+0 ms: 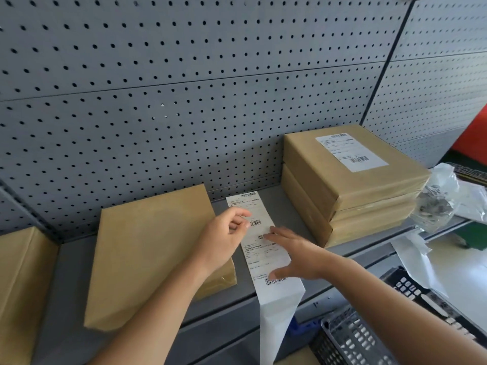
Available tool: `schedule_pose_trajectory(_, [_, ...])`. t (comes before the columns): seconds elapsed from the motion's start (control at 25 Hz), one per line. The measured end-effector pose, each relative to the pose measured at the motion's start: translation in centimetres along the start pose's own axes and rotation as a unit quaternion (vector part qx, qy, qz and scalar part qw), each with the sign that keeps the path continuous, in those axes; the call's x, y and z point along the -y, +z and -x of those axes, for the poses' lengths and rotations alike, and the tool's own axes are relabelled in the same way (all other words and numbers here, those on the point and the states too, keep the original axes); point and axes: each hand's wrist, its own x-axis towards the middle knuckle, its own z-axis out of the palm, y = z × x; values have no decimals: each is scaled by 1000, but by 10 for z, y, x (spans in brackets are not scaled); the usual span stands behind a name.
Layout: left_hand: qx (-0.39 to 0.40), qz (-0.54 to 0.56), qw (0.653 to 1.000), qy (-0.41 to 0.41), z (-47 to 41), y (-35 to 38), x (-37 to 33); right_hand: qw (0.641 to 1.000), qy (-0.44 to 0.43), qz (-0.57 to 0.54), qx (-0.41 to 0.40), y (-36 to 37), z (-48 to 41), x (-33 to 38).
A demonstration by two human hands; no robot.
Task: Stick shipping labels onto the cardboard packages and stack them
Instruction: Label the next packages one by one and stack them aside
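A long white strip of shipping labels lies on the grey shelf and hangs over its front edge. My left hand curls its fingertips on the strip's upper part, beside a barcode. My right hand lies flat, fingers spread, pressing the strip's middle. Left of the strip a brown cardboard package lies flat without a label. To the right stands a stack of three brown packages; the top one carries a white label.
Another brown package sits at the far left edge. A grey pegboard wall backs the shelf. Crumpled clear plastic and white backing paper lie right of the stack. Grey plastic baskets sit below the shelf at lower right.
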Motion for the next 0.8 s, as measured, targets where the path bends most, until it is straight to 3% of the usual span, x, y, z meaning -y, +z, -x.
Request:
schedule_pose_trajectory(0.16, [-6,44,999,-8,1,-2,5,999,-8,51,-2,4,-9,0])
schedule_pose_trajectory(0.28, [-13,59,998,-13,2,-3,5,996,-11,53,-66,1,-14,0])
schedule_pose_trajectory(0.56, [-37,119,992,-32,0,-3,2,964,-33,-76,-251,-30,-16,20])
schedule_pose_trajectory(0.8, [-5,221,968,-123,-10,-11,-11,936,-85,-106,-324,-62,-2,44])
